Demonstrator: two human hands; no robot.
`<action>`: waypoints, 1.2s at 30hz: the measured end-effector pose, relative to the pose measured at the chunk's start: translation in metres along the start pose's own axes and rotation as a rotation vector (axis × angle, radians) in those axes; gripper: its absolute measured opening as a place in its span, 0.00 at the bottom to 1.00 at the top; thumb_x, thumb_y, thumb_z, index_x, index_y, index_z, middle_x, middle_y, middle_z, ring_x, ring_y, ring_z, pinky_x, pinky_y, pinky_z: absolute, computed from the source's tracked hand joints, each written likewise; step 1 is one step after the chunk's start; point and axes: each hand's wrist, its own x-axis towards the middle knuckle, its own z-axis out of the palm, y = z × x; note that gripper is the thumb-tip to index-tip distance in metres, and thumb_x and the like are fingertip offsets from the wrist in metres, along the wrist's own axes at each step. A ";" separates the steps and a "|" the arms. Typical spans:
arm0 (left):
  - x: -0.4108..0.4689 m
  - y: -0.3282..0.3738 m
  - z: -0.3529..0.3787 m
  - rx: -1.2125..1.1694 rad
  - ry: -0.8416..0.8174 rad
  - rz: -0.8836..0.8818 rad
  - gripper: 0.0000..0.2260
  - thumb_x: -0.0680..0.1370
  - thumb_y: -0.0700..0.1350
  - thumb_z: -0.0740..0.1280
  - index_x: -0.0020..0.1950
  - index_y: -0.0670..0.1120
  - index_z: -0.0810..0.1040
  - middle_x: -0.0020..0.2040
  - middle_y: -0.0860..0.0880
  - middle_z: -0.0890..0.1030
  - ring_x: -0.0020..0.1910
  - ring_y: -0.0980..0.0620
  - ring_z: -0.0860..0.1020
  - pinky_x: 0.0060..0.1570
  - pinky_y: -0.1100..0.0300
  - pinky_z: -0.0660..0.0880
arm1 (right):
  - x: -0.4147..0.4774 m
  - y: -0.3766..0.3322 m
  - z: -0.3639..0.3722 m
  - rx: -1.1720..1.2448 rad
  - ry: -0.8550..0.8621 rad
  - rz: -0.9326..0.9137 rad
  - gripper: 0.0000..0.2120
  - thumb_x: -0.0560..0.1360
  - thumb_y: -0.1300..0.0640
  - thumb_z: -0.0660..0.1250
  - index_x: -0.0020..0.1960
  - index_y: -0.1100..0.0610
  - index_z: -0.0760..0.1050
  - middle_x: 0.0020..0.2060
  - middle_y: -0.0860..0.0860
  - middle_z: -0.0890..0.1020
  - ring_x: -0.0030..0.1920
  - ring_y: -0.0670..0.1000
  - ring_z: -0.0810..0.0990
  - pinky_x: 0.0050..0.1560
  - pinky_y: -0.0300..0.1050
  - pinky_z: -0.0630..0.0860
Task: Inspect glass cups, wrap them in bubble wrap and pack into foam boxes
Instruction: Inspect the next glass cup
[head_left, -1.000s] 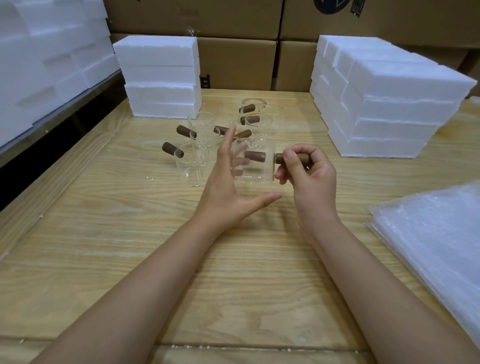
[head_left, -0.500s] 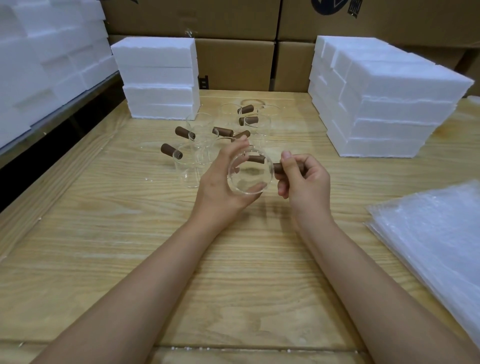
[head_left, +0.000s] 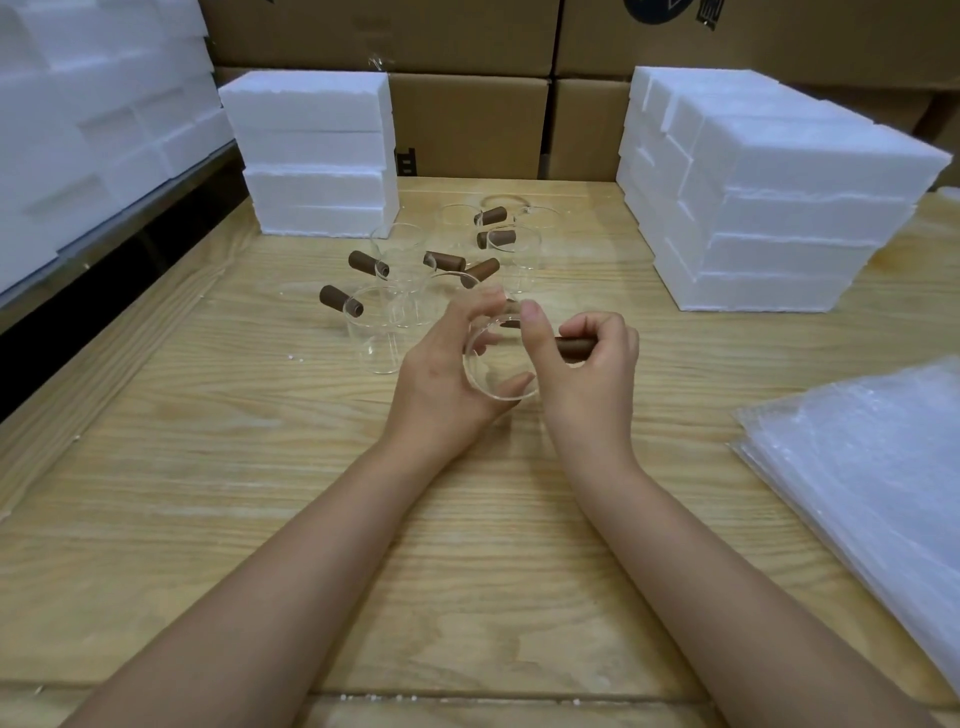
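Two bare forearms reach over a pale wooden counter (head_left: 260, 519). Both hands hold one clear glass cup (head_left: 498, 364) just above the counter, its round mouth tilted toward the camera. The left hand (head_left: 441, 379) cups the glass body, fingers curled around its far side and seen through the glass. The right hand (head_left: 587, 374) has a closed grip on the cup's brown handle (head_left: 571, 347), which is mostly hidden inside the fist.

Beyond the held cup stand more glass cups (head_left: 410, 291) with brown handles; their clear walls blur together, so the count is uncertain. Behind them, left and right, rise foam boxes (head_left: 317, 150). Right of the held cup, a bubble wrap stack (head_left: 872, 467) is cut off by the frame.
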 end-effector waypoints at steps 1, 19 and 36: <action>-0.001 0.001 0.000 0.013 0.005 -0.002 0.29 0.64 0.40 0.79 0.61 0.52 0.71 0.56 0.68 0.74 0.47 0.64 0.79 0.49 0.71 0.73 | 0.000 -0.001 0.001 -0.011 -0.007 0.019 0.19 0.66 0.39 0.71 0.44 0.49 0.66 0.47 0.43 0.66 0.40 0.35 0.73 0.43 0.25 0.69; 0.001 0.004 -0.007 0.045 0.002 -0.150 0.29 0.62 0.45 0.78 0.55 0.64 0.68 0.51 0.63 0.78 0.42 0.61 0.81 0.41 0.72 0.74 | -0.001 0.001 0.006 -0.355 -0.152 -0.243 0.35 0.56 0.39 0.74 0.53 0.51 0.59 0.51 0.45 0.61 0.53 0.43 0.60 0.62 0.52 0.65; 0.005 -0.006 -0.006 -0.045 0.076 -0.228 0.34 0.61 0.42 0.81 0.52 0.72 0.70 0.54 0.69 0.77 0.41 0.64 0.82 0.37 0.70 0.77 | 0.018 0.004 -0.016 -0.245 -0.355 -0.369 0.25 0.62 0.48 0.77 0.54 0.53 0.72 0.50 0.41 0.68 0.56 0.53 0.72 0.55 0.42 0.69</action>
